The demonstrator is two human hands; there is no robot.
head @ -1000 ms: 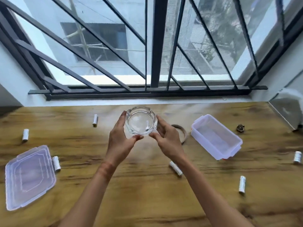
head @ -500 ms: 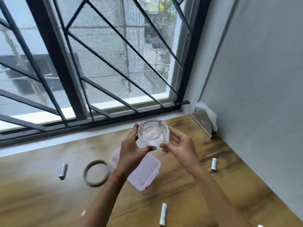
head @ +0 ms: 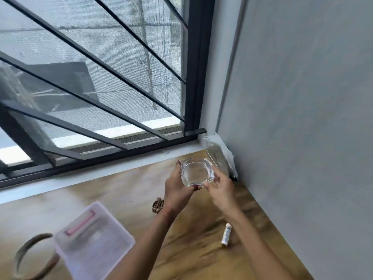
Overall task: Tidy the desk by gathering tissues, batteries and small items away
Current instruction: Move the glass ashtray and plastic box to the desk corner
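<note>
Head view: left hand (head: pixel 177 190) and right hand (head: pixel 221 190) both grip a glass ashtray (head: pixel 196 172), held in the air over the desk's far right corner, not touching the wood. Left fingers wrap its left wall with the thumb under the near edge; right fingertips pinch the near-right rim. Each hand is closed on glass, neither is free.

Handling, my read: thick moulded glass, so heavy for its size, rigid, smooth and slippery, will chip or shatter if dropped on the desk. Best hold is across opposite walls or at the notched rim corners, where fingers get an edge to lock on. The two-hand grip looks secure. Set it down flat, don't slide it.

Shape: shallow, roughly octagonal, round bowl, clear, looks empty.

Outward:
- Tissue holder (head: pixel 220 160), shiny metal with white tissue on top, sits in the far right corner against the wall, just behind the ashtray.
- Small brown patterned item (head: pixel 158 205) on the desk near the left wrist; too blurred to identify.
- Battery (head: pixel 226 235), white cylinder, lies near the right edge below the right forearm. Light, rigid, will roll.
- Box (head: pixel 94 241), translucent plastic with a pink clasp, open, near the front left. Light and stiff.
- Ring (head: pixel 26 257), tan band, beside the box on its left; motion-blurred.
- Desk (head: pixel 129 190): wood grain, smooth finish.
</note>
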